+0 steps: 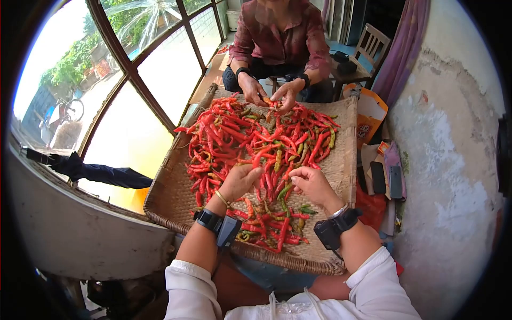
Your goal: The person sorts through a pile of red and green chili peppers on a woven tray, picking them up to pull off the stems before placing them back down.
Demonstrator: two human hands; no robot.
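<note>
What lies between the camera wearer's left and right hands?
In the head view, red and some green peppers lie between the left hand and right hand.

Tray point(344, 154): woven plant-fibre look, rough, matt; rim point(290, 261) ditto, coarser surf. Chillies point(214, 128): skins smooth, glossy, some wrinkled. Wrist units point(228, 230): plastic, smooth, satin fin. L. bangle point(222, 199): polished metal. Sleeves point(193, 290): cloth, matt. Chair point(374, 45): wood, smooth. Curtain point(404, 48): cloth, matt. Wall point(453, 149): plaster, rough, w/ flaking surf.
</note>
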